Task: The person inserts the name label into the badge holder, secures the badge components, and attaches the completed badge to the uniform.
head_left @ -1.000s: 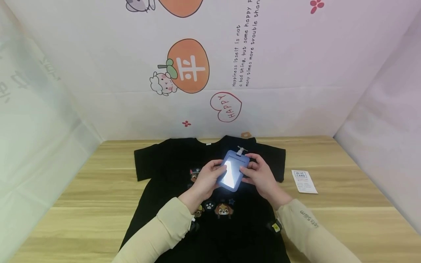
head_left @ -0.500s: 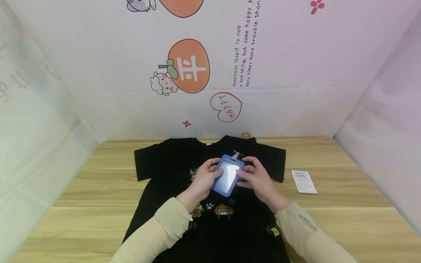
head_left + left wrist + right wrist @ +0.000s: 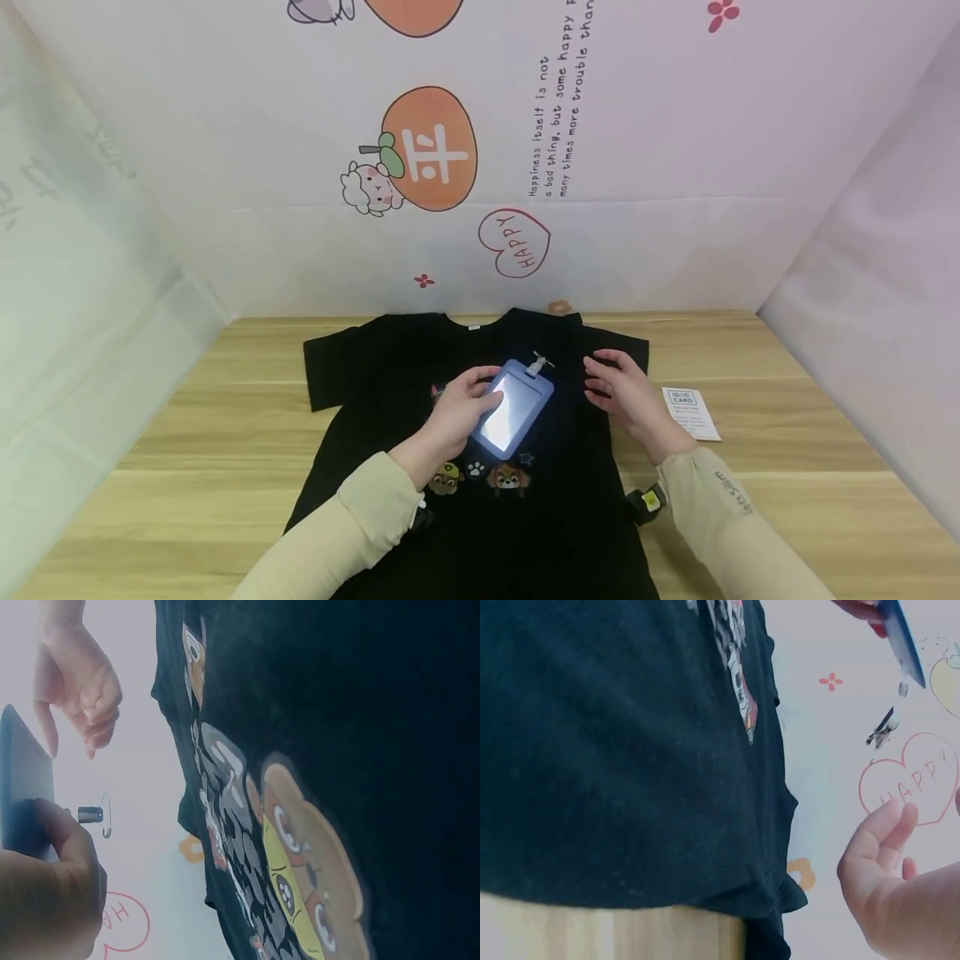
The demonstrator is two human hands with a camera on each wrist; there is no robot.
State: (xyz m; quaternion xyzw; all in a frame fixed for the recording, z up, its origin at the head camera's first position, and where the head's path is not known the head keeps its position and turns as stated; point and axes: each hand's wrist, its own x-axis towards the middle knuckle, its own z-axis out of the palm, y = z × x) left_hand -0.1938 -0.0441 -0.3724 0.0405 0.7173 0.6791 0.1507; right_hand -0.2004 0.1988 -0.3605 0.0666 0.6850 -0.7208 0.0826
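Note:
A blue badge holder (image 3: 528, 408) with a glare on its window is tilted above the black T-shirt (image 3: 570, 533). My left hand (image 3: 453, 417) pinches its left side, thumb on the front and fingers behind, partly hidden. From its top sticks a metal clip (image 3: 537, 364), also visible in the left wrist view as a small clip (image 3: 91, 815). Apart from the holder, my right hand (image 3: 630, 396) hovers over the shirt's right side with loosely bent fingers. In the right wrist view that right hand (image 3: 900, 892) has nothing between thumb and fingers.
A white ID/IC card (image 3: 692, 414) lies on the wooden table (image 3: 787, 492), just right of my right hand. Behind the table stands a printed white cloth backdrop (image 3: 660, 167), with pale cloth walls at both sides.
My right hand has let go of the badge holder and moved right, towards the card. My left hand has carried the holder slightly left and down, tilting it more.

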